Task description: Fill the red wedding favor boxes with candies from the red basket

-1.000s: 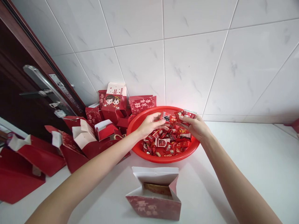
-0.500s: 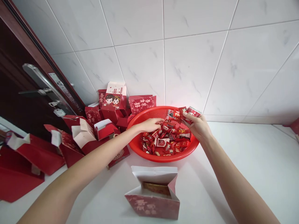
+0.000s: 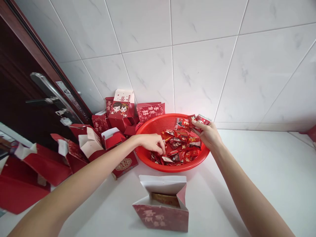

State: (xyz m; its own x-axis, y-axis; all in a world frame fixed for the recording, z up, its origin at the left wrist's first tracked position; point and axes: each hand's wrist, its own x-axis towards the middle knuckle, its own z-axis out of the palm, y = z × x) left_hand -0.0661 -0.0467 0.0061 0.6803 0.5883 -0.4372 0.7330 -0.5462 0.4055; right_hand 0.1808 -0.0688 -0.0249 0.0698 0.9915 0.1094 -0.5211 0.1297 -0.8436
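A red plastic basket point(image 3: 172, 169) with perforated sides holds a heap of small red-wrapped candies point(image 3: 181, 144). My left hand point(image 3: 153, 143) reaches into its left side, fingers curled down among the wrappers; whatever is between the fingertips is hidden. At the right rim, my right hand point(image 3: 208, 131) pinches several red candy packets point(image 3: 184, 123) between thumb and fingers, some sticking out to the left and others behind the hand. In front of the basket stands an open red gift box point(image 3: 161, 217) with a white inside and something golden-brown at its bottom.
More red gift boxes point(image 3: 120, 112), several with open flaps, crowd the left side of the white tabletop point(image 3: 266, 171). Behind is a tiled wall point(image 3: 197, 75). A dark door point(image 3: 17, 72) with a metal handle point(image 3: 49, 89) stands at the left.
My left hand has moved down and slightly left within the basket, its fingers now curled into the candies, which have shifted. My right hand stays at the right rim with its packets.
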